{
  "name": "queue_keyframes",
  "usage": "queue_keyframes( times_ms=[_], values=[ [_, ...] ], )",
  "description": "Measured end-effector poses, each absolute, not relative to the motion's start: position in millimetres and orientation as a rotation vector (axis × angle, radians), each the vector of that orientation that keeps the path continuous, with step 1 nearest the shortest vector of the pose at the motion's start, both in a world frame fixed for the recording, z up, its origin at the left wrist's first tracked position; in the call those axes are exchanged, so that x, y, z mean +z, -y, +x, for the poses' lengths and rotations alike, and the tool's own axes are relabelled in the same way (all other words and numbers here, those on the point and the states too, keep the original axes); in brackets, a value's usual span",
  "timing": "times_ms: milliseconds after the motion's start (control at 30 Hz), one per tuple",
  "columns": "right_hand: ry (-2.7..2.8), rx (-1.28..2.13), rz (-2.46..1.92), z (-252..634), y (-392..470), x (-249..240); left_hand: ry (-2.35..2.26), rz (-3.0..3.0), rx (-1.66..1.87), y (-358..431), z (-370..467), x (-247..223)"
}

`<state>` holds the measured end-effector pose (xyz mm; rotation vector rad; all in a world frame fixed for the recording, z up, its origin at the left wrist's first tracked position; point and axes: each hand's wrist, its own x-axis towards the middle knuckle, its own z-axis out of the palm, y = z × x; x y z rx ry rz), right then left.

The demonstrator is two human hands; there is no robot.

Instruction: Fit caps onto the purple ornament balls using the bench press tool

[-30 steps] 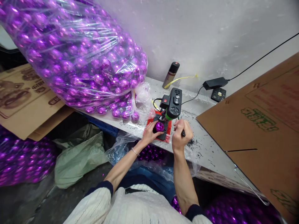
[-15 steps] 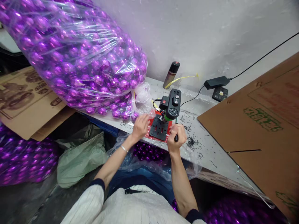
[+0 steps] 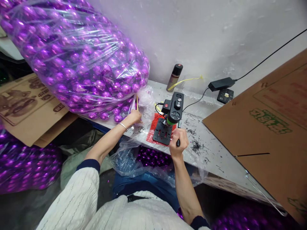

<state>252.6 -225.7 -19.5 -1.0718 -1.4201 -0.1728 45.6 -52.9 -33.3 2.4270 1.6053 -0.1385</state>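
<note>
My right hand (image 3: 179,140) is wrapped around the black-gripped lever of a small black bench drill press (image 3: 176,108). The press stands on a dark slotted base plate (image 3: 163,131), with a red sheet (image 3: 152,131) under it. No ball shows on the plate. My left hand (image 3: 136,117) is at the open mouth of a big clear plastic bag (image 3: 96,64) full of shiny purple balls. Its fingers point away from me and are mostly hidden, so what they touch cannot be made out. Below the table edge, more purple balls (image 3: 153,156) lie in an open clear bag.
A spray can (image 3: 174,78) and a black power adapter (image 3: 222,84) with its cable are at the wall. Black shavings (image 3: 196,145) litter the tabletop. A large cardboard box (image 3: 268,127) stands right; flattened cardboard (image 3: 31,108) and another bag of purple balls (image 3: 26,163) are left.
My left hand has moved left, away from the drill press's base plate to the bag mouth. My right hand stays on the lever.
</note>
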Motion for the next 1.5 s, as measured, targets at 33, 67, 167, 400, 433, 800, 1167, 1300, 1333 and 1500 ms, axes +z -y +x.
queue_keyframes(
  times_ms=[33, 67, 167, 400, 433, 800, 1167, 1300, 1333, 1500],
  values=[
    [1.427, -0.175, -1.072, 253, 226, -20, -1.618, 2.427, -0.142, 56, 45, -35],
    [1.432, -0.178, -1.072, 253, 226, -20, -1.631, 2.432, -0.147, 59, 43, -35],
    [1.434, -0.185, -1.07, 253, 225, -22, -1.654, 2.444, 0.098, 68, 34, -36],
    [1.429, -0.185, -1.072, 253, 225, -23, -1.365, 1.72, 1.252, 97, 25, -47],
    [1.439, -0.185, -1.067, 254, 225, -23, -1.292, 1.562, 1.278, 103, 27, -49],
    [1.465, -0.147, -1.073, 259, 225, -12, -0.843, 0.763, 1.186, 178, 88, -82],
    [1.535, -0.223, -1.113, 263, 227, -10, -1.174, 1.358, 1.178, 165, 130, -121],
    [1.535, -0.222, -1.107, 262, 228, -10, -1.207, 1.737, 1.21, 167, 133, -121],
    [1.539, -0.222, -1.098, 262, 228, -10, -1.201, 1.808, 1.223, 167, 135, -121],
    [1.55, -0.225, -1.092, 262, 229, -9, -1.222, 1.926, 1.251, 173, 139, -121]
  ],
)
